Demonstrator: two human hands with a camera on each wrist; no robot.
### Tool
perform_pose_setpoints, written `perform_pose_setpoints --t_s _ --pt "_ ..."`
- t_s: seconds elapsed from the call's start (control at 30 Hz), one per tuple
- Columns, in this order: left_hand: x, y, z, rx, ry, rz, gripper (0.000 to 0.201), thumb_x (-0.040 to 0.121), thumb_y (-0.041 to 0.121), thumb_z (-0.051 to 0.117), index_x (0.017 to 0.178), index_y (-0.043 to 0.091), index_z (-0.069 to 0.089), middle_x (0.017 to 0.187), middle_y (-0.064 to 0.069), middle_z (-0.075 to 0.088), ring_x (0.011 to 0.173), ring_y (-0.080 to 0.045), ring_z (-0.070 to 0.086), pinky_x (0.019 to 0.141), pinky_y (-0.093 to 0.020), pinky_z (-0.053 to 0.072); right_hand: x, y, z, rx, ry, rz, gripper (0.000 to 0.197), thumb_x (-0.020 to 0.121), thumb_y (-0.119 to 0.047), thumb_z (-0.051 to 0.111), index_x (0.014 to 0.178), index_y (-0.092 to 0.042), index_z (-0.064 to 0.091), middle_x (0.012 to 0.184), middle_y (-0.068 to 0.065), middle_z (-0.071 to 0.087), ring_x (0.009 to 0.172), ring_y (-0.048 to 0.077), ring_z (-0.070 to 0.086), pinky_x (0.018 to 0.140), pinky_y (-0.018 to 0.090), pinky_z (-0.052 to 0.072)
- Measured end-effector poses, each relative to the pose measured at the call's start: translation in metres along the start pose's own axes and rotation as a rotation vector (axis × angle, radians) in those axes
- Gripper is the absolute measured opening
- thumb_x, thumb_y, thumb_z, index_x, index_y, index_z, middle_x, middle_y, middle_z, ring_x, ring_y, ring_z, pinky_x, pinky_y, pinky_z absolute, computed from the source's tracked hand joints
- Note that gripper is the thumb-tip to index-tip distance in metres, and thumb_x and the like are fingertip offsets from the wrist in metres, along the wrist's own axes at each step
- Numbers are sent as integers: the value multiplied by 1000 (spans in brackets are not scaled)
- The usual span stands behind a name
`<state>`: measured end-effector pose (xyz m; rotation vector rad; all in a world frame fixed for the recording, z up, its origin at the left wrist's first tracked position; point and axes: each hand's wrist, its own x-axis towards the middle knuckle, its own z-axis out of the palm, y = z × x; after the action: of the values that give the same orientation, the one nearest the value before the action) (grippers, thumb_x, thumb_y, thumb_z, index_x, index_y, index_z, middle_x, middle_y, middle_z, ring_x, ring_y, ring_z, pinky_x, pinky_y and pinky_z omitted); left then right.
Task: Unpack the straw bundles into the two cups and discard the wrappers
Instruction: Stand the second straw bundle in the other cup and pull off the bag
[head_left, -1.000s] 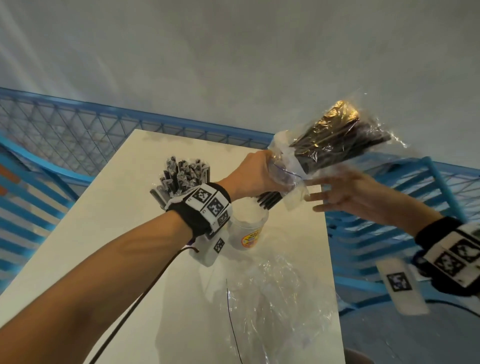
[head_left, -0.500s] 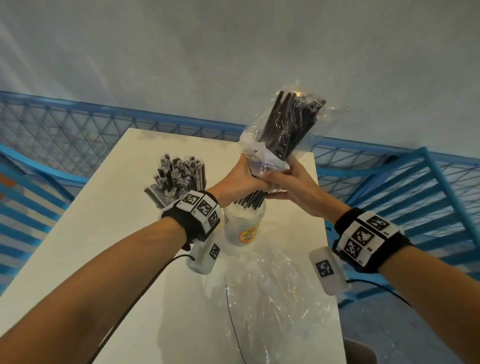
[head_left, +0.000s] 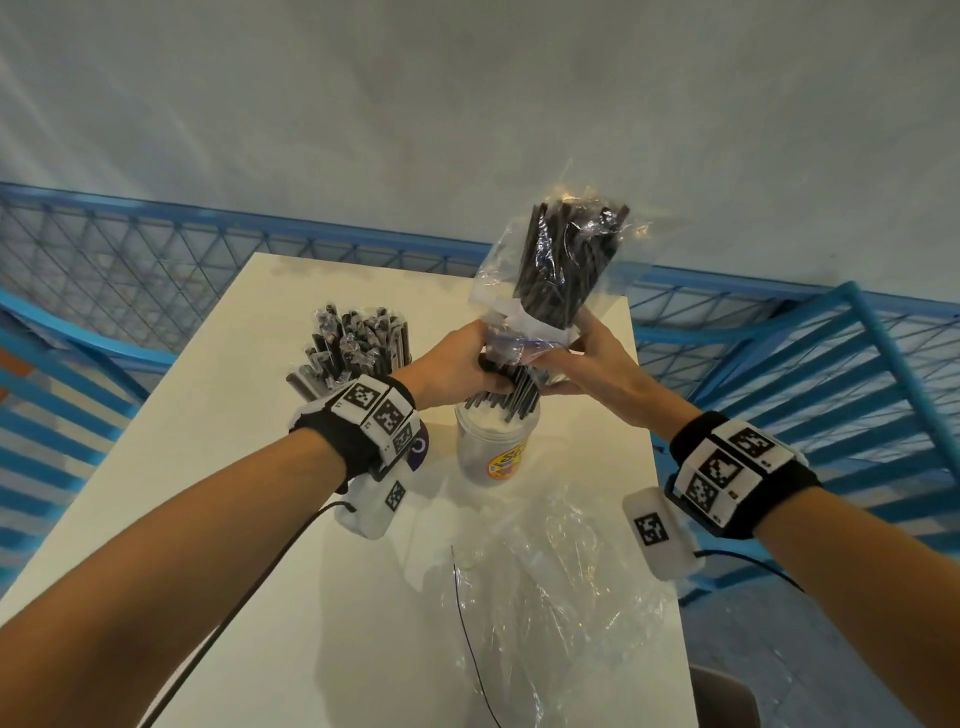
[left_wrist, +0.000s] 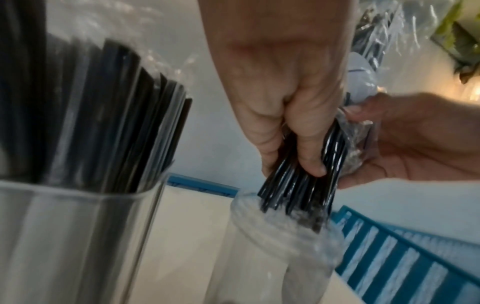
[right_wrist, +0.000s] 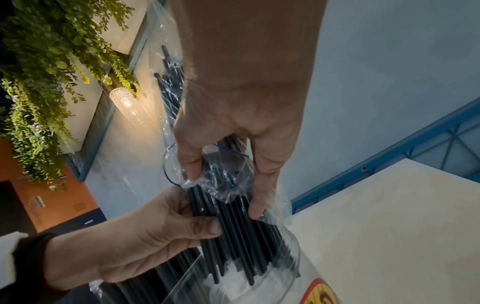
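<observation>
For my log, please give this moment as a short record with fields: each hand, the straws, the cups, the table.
left hand: grips bare lower ends of black straws
right hand: pinches clear wrapper at its open end
plastic cup: under straw tips
other cup: already full of straws
table: loose empty wrapper lies near

Bare forearms, black wristbands (head_left: 363, 441) with white blocks of square black-and-white markers, white tagged camera pods (head_left: 660, 535) beneath, thin black cables (head_left: 249, 587)
</observation>
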<state>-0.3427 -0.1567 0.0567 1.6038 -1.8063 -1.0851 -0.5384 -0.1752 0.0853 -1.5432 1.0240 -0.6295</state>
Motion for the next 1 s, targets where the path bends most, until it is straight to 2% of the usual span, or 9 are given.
perform_pose_setpoints --t_s 0.1,0.23,0.37,0.47,0.63,0.7,0.8,0.93,1.0 --pt "-7 2 5 110 14 29 59 77 17 78 130 11 52 118 -5 63 104 -20 60 82 -22 45 0 4 3 -27 -6 -1 74 75 -29 76 139 -24 38 124 8 61 102 24 68 78 45 60" --pt "-16 8 2 343 -9 67 55 80 29 74 128 12 54 113 -9 65 96 -24 61 80 -28 46 -1 9 3 -13 6 -5 71 81 -21 73 141 -21 36 124 9 60 101 23 67 75 38 61" --pt "-18 12 -3 253 -29 17 57 75 16 79 126 10 55 101 -11 67 83 -22 64 64 -17 47 0 8 6 -16 9 -25 68 80 -22 75 139 -23 40 120 7 63 99 24 68 74 40 61" --pt "-21 7 -4 289 -3 -30 54 71 11 81 120 9 57 99 -9 68 84 -21 63 72 -21 46 2 7 11 -7 -7 -19 72 72 -32 77 135 -24 44 119 10 64 101 28 68 77 47 60" --pt "-29 2 -1 283 63 -75 57 69 13 82 121 9 59 100 -9 69 86 -18 64 75 -23 48 5 6 19 -14 -36 -8 72 71 -28 74 135 -21 43 119 16 64 101 34 67 81 51 58" --pt "-31 2 -1 283 100 -86 57 70 15 83 121 9 59 104 -9 68 84 -14 59 74 -19 46 6 4 18 -23 -71 1 77 72 -26 74 140 -21 38 121 16 63 102 35 66 81 47 59" --pt "-34 1 2 289 130 -125 57 71 14 82 121 4 57 102 -10 66 80 -14 57 63 -11 42 6 -1 15 -45 -153 15 76 81 -16 74 144 -23 32 128 8 59 105 24 65 78 33 60" --pt "-42 -5 8 281 108 -131 60 70 18 83 122 6 56 111 -11 66 99 -20 61 73 -16 40 7 -5 17 -71 -235 24 79 78 -10 76 143 -26 34 128 2 58 108 22 63 79 30 59" --pt "-46 -8 7 250 106 -133 62 70 20 83 125 9 55 110 -9 67 94 -15 60 71 -14 40 5 -6 16 -92 -267 20 76 79 -10 76 141 -28 36 128 -2 55 108 19 63 79 29 59"
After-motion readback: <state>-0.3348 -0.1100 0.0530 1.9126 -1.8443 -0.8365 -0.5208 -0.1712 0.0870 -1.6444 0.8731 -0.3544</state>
